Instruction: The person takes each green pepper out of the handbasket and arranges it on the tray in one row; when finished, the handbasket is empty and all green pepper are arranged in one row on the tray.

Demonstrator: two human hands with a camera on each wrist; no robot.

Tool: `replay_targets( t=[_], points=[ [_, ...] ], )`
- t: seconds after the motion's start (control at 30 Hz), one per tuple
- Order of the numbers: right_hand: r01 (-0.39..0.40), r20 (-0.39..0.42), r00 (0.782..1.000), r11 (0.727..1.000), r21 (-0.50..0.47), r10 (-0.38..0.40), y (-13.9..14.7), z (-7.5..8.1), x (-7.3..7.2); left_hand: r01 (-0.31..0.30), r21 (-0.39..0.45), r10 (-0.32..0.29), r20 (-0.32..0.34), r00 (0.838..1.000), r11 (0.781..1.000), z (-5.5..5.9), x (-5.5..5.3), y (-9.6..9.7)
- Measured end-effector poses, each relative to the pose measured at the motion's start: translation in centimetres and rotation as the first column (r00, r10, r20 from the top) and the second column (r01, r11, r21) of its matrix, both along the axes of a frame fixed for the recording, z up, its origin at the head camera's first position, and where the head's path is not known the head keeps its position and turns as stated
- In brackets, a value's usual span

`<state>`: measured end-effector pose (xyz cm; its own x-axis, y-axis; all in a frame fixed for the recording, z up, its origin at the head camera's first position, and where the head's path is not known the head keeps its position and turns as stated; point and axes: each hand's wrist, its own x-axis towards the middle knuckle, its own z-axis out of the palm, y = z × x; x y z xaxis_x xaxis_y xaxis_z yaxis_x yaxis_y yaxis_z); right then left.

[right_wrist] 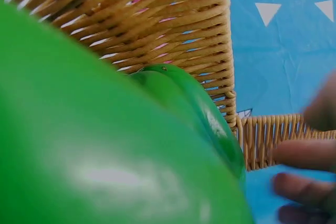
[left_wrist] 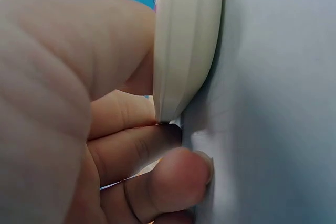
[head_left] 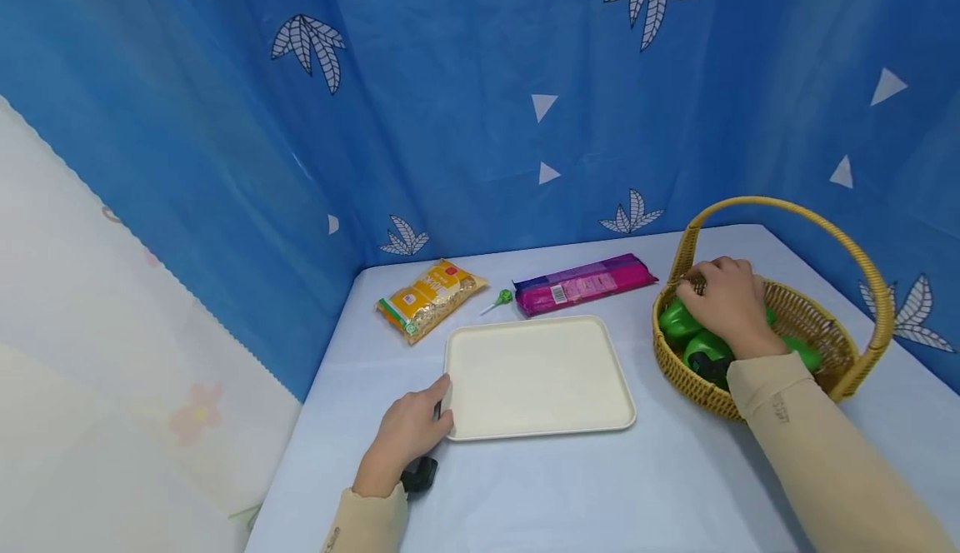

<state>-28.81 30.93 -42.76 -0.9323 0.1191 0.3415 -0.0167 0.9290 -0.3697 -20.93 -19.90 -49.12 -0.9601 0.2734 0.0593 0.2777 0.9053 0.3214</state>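
My left hand (head_left: 408, 428) is at the left edge of a cream rectangular tray (head_left: 540, 378), holding its rim. In the left wrist view one digit lies against the upper face of the tray (left_wrist: 184, 40), and other fingers are bent by its edge, close to the tabletop. My right hand (head_left: 727, 299) reaches into a wicker basket (head_left: 690, 391) over glossy green bell peppers (head_left: 678, 322). In the right wrist view its fingers (right_wrist: 304, 156) are spread loosely, apart from the large green bell pepper (right_wrist: 105, 145) filling the foreground.
Behind the tray lie a yellow bag of grains (head_left: 431, 299), a green lollipop (head_left: 504, 296) and a purple-pink packet (head_left: 585, 284). The basket's tall arched handle (head_left: 817, 224) rises around my right hand. A blue patterned curtain (head_left: 465, 120) hangs along the table's back.
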Motion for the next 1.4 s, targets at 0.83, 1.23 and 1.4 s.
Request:
replay_targets(
  t=[0.83, 1.23, 1.4],
  points=[
    [-0.11, 0.279, 0.955, 0.994, 0.009, 0.103, -0.04, 0.02, 0.17, -0.015, 0.036, 0.014, 0.028, 1.0, 0.999, 0.45, 0.05, 0.26],
    [-0.175, 0.125, 0.976, 0.984, -0.045, 0.179, -0.15, -0.03, 0.38, -0.02, 0.033, 0.018, 0.042, 0.999, 0.999, 0.54, 0.16, 0.35],
    [-0.203, 0.043, 0.978, 0.978, -0.041, 0.204, -0.3, -0.16, 0.32, -0.021, 0.031, 0.02, 0.036, 0.999, 0.999, 0.41, 0.16, 0.36]
  ],
)
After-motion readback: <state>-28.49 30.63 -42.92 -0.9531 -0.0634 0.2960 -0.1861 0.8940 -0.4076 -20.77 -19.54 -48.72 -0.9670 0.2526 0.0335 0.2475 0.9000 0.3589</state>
